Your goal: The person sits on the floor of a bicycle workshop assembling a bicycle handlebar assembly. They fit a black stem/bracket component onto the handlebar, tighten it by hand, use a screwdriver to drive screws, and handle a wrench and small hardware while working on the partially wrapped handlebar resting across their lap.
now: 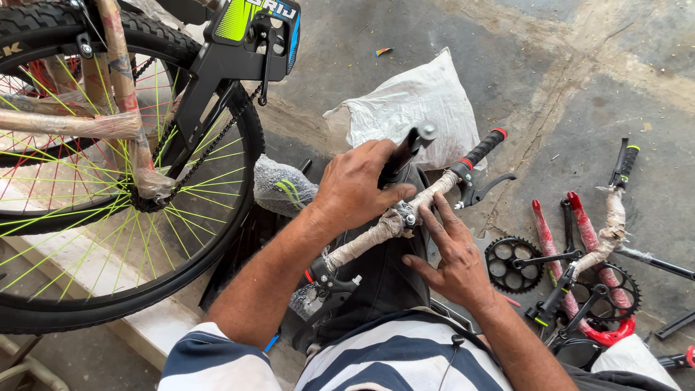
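A paper-wrapped bicycle handlebar (376, 233) lies across my lap, with a black-and-red grip (483, 148) and a black brake lever (486, 188) at its far end. My left hand (356, 185) is closed around the black stem (405, 148) rising from the bar's middle clamp (405, 214). My right hand (455, 253) rests open beside the clamp, its fingertips touching the bar and my dark trouser leg. A second brake lever (329, 282) sits at the near end of the bar.
A bicycle rear wheel (108, 188) with yellow-green spokes, chain and black frame stands at left on a pale kerb. A white sack (413, 105) lies ahead on the concrete. At right lie a chainring (510, 264), red parts and another wrapped handlebar (612, 224).
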